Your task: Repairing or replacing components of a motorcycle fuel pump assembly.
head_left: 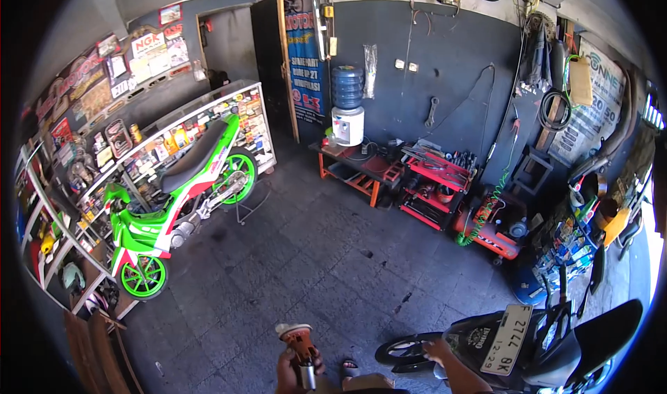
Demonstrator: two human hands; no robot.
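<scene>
My left hand (285, 372) is closed round an orange-red hand tool (301, 347), held upright at the lower middle. The tool has a round whitish pad-like top and a silver cylinder at its lower end; its exact kind is unclear. On the right, my right hand (436, 352) reaches out to a dark motorcycle (479, 338) and rests at its front, just beside the front wheel (399, 352). Its fingers look stretched out with nothing held in them, though they are small in the picture. A white plate (507, 338) is fixed on the motorcycle's front.
A green, white and red motorcycle (187, 192) stands at the left before a glass display case (260, 109). Along the far wall are a low bench (354, 171) with a water dispenser (347, 123), a red tool cart (434, 192) and an air compressor (493, 227). My sandalled foot (350, 369) shows below.
</scene>
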